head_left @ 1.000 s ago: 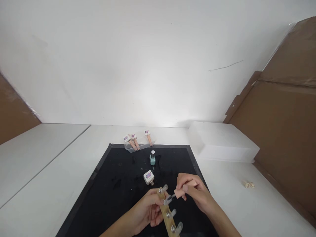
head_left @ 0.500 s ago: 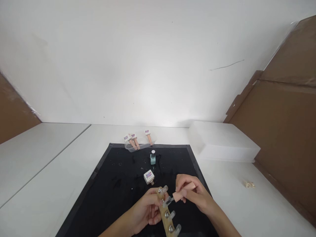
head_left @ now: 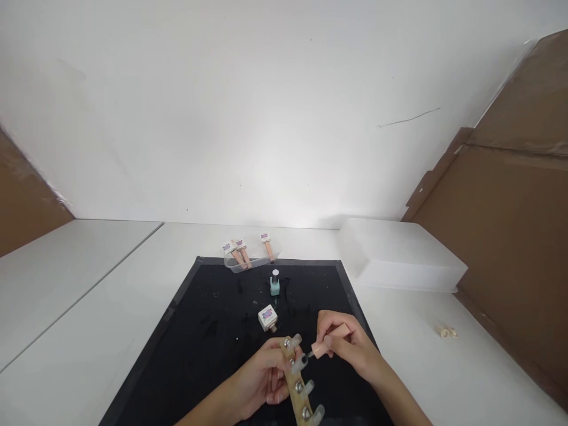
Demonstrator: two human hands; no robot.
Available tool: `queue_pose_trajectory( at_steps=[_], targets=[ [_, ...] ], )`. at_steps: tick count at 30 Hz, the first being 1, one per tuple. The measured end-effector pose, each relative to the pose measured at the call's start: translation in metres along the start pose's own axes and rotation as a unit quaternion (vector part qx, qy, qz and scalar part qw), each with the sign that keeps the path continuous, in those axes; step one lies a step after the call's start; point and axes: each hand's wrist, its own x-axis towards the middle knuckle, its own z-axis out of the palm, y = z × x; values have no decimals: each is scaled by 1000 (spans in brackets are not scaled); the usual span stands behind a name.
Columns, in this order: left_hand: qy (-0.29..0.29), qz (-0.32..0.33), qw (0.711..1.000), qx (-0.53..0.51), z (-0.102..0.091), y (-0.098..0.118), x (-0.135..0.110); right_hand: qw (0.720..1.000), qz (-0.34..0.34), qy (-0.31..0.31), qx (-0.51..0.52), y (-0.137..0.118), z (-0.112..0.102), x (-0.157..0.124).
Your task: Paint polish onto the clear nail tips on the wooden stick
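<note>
My left hand [head_left: 261,378] grips a wooden stick [head_left: 296,384] that carries several clear nail tips on metal studs. My right hand [head_left: 344,349] holds a peach nail-polish brush cap [head_left: 325,346], and the brush tip touches the second nail tip from the top [head_left: 298,362]. Both hands hover over the near part of a black mat [head_left: 208,331]. An open mint polish bottle [head_left: 275,284] stands farther back on the mat. A small white cube-shaped bottle with a purple label [head_left: 267,318] lies just beyond my left hand.
A clear tray [head_left: 248,260] with three peach-handled polish bottles sits at the mat's far edge. A frosted plastic box [head_left: 399,254] lies at the right rear. Two small beige items [head_left: 447,332] rest on the white table at right. Cardboard panels [head_left: 510,236] flank both sides.
The brush cap in my right hand has shifted slightly, its tip coming back onto the second nail tip. The stick in my left hand has barely moved.
</note>
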Motion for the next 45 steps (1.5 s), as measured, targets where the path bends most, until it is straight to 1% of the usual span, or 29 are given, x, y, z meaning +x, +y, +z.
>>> queue_pose_trajectory(
  at_steps=[5, 8, 12, 15, 17, 20, 22, 25, 27, 29, 31, 33, 35, 37, 40, 43, 45],
  targets=[
    [-2, 5, 1000, -1, -2, -1, -1, 998, -34, 21, 44, 9, -2, 0],
    [-7, 5, 1000, 2, -1, 0, -1, 997, -45, 3, 61, 9, -1, -2],
    [5, -6, 1000, 1, 1, -1, 0, 998, -47, -30, 24, 1, 1, -3],
    [22, -17, 1000, -5, 1, -4, 1, 999, -31, -36, -2, -2, 2, -2],
    [21, -18, 1000, -5, 0, -7, 2, 1000, -3, -26, -1, 0, 1, -1],
    [6, -16, 1000, -5, -1, -9, 2, 999, 32, 8, 6, 5, 0, 1],
    [-7, -18, 1000, -8, -2, -10, 1, 999, 29, 32, 14, 7, -1, 1],
    [-21, -15, 1000, -12, -3, -10, 1, 998, 5, 46, 40, 9, 0, 2],
    [-22, -14, 1000, -13, -4, -9, 1, 998, -2, 36, 59, 8, 1, 2],
    [-16, -19, 1000, -9, -3, -8, 0, 997, 0, 10, 72, 6, 3, 1],
    [-6, -22, 1000, -3, -2, -6, 0, 997, 5, -16, 72, 3, 4, 1],
    [0, -20, 1000, -1, 0, -4, -1, 998, 14, -29, 62, 1, 5, 2],
    [7, -20, 1000, -4, 2, -4, -1, 998, 29, -18, 51, -1, 6, 3],
    [14, -21, 1000, -7, 2, -4, -2, 998, 40, 13, 42, -1, 6, 5],
    [16, -19, 1000, -7, 3, -4, -3, 997, 35, 55, 44, -1, 6, 6],
    [12, -16, 1000, -6, 4, -2, -3, 996, 17, 66, 62, -1, 6, 5],
    [11, -13, 1000, -6, 4, -1, -3, 994, 16, 66, 82, -2, 6, 4]
  ],
)
